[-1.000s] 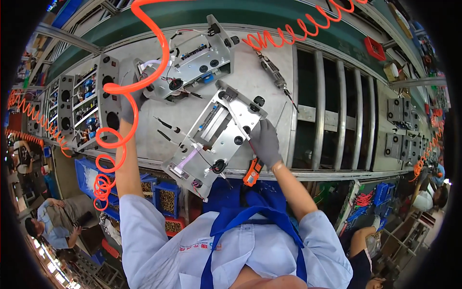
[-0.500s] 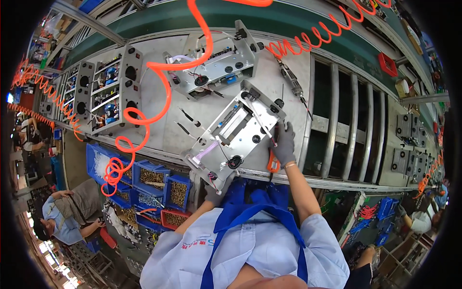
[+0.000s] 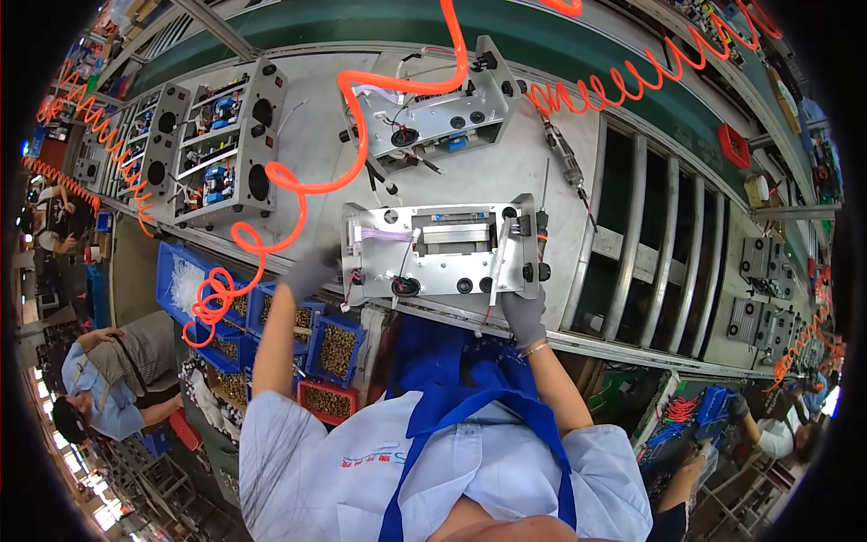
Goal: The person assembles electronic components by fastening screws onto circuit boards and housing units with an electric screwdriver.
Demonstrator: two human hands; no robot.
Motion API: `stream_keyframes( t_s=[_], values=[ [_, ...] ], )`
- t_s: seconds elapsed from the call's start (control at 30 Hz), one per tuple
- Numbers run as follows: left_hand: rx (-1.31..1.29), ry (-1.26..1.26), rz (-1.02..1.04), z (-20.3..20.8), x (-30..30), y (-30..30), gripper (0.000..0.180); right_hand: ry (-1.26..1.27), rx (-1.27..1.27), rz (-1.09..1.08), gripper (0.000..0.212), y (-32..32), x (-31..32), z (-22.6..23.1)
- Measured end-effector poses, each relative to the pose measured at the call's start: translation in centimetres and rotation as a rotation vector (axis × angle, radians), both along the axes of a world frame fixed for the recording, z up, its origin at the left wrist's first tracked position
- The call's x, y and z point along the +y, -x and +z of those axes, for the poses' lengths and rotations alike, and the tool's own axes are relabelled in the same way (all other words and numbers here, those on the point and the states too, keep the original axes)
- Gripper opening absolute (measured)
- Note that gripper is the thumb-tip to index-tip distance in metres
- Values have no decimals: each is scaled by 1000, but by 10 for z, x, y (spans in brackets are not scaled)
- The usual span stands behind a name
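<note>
A silver sheet-metal chassis [image 3: 440,278] lies square to the bench's front edge. It carries a rectangular cut-out, black round fittings, a purple ribbon cable [image 3: 386,235] and loose wires. My right hand [image 3: 524,318], in a grey glove, grips its near right corner, the fingertips hidden by the metal. Off the chassis's left end, my gloved left hand [image 3: 312,274] is smeared by motion, its fingers unclear. Beside the right end stands a thin-shafted tool with a dark and orange handle [image 3: 542,233]. A second similar chassis [image 3: 433,126] lies farther back.
A coiled orange air hose [image 3: 352,117] hangs across the bench's left part. An air screwdriver [image 3: 562,154] lies at the right, near metal rollers [image 3: 664,244]. Finished-looking units [image 3: 221,144] stand at the left. Blue bins of fasteners [image 3: 336,350] sit below. Other people work at both sides.
The near chassis has turned from a slant to lie parallel with the bench edge. My left hand has moved left, away from it; my right hand has shifted down to its near corner.
</note>
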State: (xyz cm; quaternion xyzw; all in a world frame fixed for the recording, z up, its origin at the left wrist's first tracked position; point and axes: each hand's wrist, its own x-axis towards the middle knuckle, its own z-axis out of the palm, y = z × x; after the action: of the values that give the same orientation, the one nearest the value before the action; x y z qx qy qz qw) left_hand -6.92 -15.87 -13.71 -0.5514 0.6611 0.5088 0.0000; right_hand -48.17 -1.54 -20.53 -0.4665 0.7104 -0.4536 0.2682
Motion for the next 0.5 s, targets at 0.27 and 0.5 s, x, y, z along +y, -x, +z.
stream_keyframes(
  t_s=[0.27, 0.5],
  values=[
    [239, 603, 302, 29, -146, 98, 58, -173, -25, -15, 29, -4, 4, 5],
    [424, 596, 339, -6, -171, 106, 52, -310, -223, -41, 34, -11, 11, 1]
  ],
)
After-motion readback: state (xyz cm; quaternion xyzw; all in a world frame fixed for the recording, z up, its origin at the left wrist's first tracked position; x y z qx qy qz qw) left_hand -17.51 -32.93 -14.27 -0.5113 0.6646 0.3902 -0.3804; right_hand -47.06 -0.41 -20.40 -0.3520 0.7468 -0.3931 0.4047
